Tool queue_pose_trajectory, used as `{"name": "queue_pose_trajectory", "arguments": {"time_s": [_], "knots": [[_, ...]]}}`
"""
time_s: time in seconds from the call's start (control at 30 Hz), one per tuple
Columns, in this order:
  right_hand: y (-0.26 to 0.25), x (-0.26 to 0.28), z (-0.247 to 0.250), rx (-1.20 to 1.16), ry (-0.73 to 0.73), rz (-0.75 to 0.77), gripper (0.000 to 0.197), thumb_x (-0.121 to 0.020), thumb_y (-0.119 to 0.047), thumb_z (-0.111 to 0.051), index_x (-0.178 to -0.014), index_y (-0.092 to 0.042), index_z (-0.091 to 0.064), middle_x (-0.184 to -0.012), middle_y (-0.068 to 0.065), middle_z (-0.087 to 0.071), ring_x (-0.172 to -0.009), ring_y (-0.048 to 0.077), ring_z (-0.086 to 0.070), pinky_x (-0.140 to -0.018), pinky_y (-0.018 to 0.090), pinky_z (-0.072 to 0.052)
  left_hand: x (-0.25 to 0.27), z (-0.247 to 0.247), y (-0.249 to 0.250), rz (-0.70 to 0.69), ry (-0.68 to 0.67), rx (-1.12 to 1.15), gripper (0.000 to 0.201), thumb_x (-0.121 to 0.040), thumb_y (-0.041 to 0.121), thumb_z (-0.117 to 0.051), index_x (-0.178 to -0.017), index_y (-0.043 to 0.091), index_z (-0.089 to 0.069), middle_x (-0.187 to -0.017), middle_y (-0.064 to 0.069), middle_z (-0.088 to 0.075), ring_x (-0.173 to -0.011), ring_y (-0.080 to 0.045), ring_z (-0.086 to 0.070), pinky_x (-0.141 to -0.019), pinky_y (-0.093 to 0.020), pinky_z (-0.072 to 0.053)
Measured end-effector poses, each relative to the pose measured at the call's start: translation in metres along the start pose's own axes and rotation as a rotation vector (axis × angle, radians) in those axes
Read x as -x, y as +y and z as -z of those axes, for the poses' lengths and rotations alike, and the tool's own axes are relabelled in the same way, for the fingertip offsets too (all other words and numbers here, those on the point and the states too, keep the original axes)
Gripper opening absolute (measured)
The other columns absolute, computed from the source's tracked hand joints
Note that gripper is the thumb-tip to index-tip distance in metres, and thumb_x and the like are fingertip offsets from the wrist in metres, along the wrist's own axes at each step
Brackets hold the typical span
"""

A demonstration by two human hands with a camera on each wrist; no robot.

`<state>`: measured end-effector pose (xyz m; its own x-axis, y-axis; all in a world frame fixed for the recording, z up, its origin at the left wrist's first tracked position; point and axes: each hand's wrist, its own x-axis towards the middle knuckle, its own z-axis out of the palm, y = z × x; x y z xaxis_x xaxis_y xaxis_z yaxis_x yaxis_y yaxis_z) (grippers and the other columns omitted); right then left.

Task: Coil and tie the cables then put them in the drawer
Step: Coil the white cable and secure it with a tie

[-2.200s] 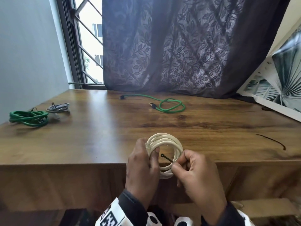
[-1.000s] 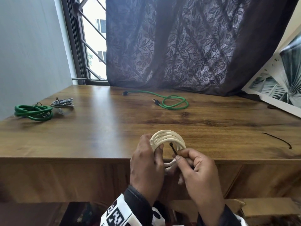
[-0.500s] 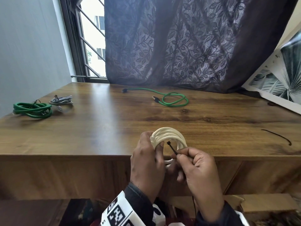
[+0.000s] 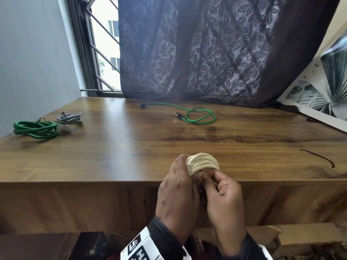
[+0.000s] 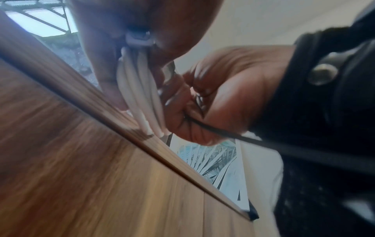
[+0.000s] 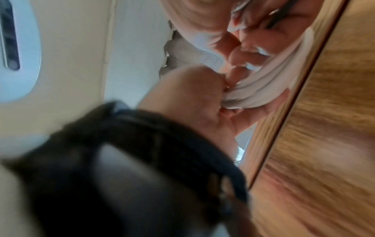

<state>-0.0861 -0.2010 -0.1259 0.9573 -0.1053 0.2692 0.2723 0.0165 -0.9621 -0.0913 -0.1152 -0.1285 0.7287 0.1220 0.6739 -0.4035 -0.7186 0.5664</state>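
Desk (image 4: 131, 147) wood fills most of the view, and both hands work at its near edge. Far past the hands lies a loose green cable (image 4: 197, 117), not coiled yet. Far off to the left hand's side sit a tied green coil (image 4: 35, 128) and a small grey coil (image 4: 69, 118) just beside it. Out to the right hand's side lies a spare black tie (image 4: 319, 157). The left hand (image 4: 176, 196) grips the white coil (image 4: 203, 163) tight, holding it up over the desk edge. The right hand (image 4: 223, 196) is curled and pinches the thin black tie (image 5: 213, 126). A moment ago the tie's tip stuck up through the coil; now it is tucked down between the fingers. I think the tie is being pulled snug, so this coil is nearly done. No drawer shows yet.
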Motion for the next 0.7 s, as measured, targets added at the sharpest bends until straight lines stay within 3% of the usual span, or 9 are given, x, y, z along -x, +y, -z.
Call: {"name": "queue_pose_trajectory", "arguments": {"time_s": [0.07, 0.2, 0.27, 0.37, 0.43, 0.5, 0.57, 0.63, 0.7], "knots": [[0.002, 0.000, 0.000, -0.050, -0.031, -0.053, 0.028, -0.089, -0.006, -0.055, -0.070, -0.019, -0.071, -0.069, 0.001, -0.073, -0.065, 0.014, -0.068, -0.063, 0.029, -0.051, 0.000, 0.001, -0.001, -0.025, -0.013, -0.008, 0.058, -0.081, 0.036, -0.032, -0.123, 0.001, -0.051, -0.106, -0.011, -0.068, -0.091, -0.026, -0.067, -0.084, -0.018, -0.033], [0.007, -0.001, 0.000, -0.034, -0.005, -0.075, 0.028, -0.090, -0.005, -0.053, -0.075, -0.020, -0.071, -0.063, -0.001, -0.069, -0.052, 0.005, -0.059, -0.061, 0.028, -0.044, 0.003, 0.002, -0.002, -0.011, -0.068, 0.052, 0.072, -0.078, 0.044, -0.026, -0.135, 0.003, -0.041, -0.125, -0.011, -0.059, -0.112, -0.023, -0.058, -0.091, -0.013, -0.028], [0.008, 0.000, -0.001, 0.007, 0.014, -0.066, 0.030, -0.090, -0.004, -0.052, -0.076, -0.023, -0.071, -0.063, -0.002, -0.069, -0.055, 0.007, -0.060, -0.065, 0.031, -0.047, 0.004, 0.003, -0.003, 0.004, -0.091, 0.081, 0.075, -0.077, 0.045, -0.026, -0.137, 0.003, -0.038, -0.129, -0.010, -0.057, -0.116, -0.018, -0.055, -0.091, -0.008, -0.026], [0.008, 0.003, 0.000, 0.081, 0.037, -0.022, 0.033, -0.091, -0.005, -0.050, -0.072, -0.024, -0.069, -0.069, -0.002, -0.072, -0.068, 0.015, -0.068, -0.072, 0.037, -0.053, 0.006, 0.001, -0.006, -0.043, -0.095, 0.022, 0.062, -0.079, 0.032, -0.039, -0.128, -0.006, -0.047, -0.116, -0.016, -0.065, -0.110, -0.015, -0.050, -0.091, -0.011, -0.027], [0.006, 0.005, 0.002, 0.094, 0.021, -0.016, 0.033, -0.091, -0.004, -0.049, -0.071, -0.022, -0.068, -0.065, -0.004, -0.071, -0.064, 0.009, -0.066, -0.068, 0.033, -0.051, 0.007, 0.001, -0.006, -0.046, -0.082, -0.012, 0.058, -0.078, 0.026, -0.043, -0.123, -0.010, -0.049, -0.107, -0.016, -0.068, -0.109, -0.017, -0.043, -0.089, -0.017, -0.032], [0.002, 0.008, 0.002, -0.008, -0.015, -0.086, 0.033, -0.091, 0.000, -0.048, -0.074, -0.018, -0.069, -0.064, 0.000, -0.071, -0.063, 0.010, -0.065, -0.066, 0.032, -0.049, 0.007, 0.002, -0.004, -0.080, -0.071, -0.039, 0.057, -0.075, 0.023, -0.042, -0.122, -0.010, -0.049, -0.102, -0.014, -0.069, -0.104, -0.017, -0.046, -0.085, -0.019, -0.036], [-0.001, 0.010, 0.003, -0.179, -0.042, -0.189, 0.032, -0.090, 0.006, -0.044, -0.080, -0.011, -0.069, -0.072, 0.005, -0.073, -0.074, 0.017, -0.067, -0.069, 0.030, -0.053, 0.008, 0.003, -0.001, -0.132, -0.076, -0.042, 0.058, -0.073, 0.023, -0.042, -0.122, -0.008, -0.046, -0.101, -0.012, -0.070, -0.098, -0.013, -0.048, -0.083, -0.019, -0.038], [-0.005, 0.014, 0.004, -0.320, -0.067, -0.264, 0.033, -0.090, 0.010, -0.040, -0.089, -0.007, -0.068, -0.074, 0.007, -0.073, -0.074, 0.017, -0.067, -0.062, 0.023, -0.053, 0.010, 0.004, 0.000, -0.161, -0.102, -0.012, 0.057, -0.075, 0.023, -0.042, -0.124, -0.006, -0.041, -0.102, -0.011, -0.069, -0.097, -0.011, -0.049, -0.085, -0.020, -0.037], [-0.011, 0.019, 0.005, -0.416, -0.110, -0.335, 0.033, -0.090, 0.008, -0.038, -0.091, -0.008, -0.066, -0.058, 0.006, -0.068, -0.050, 0.011, -0.062, -0.040, 0.018, -0.047, 0.013, 0.004, 0.000, -0.140, -0.116, 0.024, 0.058, -0.076, 0.024, -0.043, -0.127, -0.005, -0.041, -0.107, -0.010, -0.067, -0.101, -0.011, -0.048, -0.088, -0.018, -0.035]]}}
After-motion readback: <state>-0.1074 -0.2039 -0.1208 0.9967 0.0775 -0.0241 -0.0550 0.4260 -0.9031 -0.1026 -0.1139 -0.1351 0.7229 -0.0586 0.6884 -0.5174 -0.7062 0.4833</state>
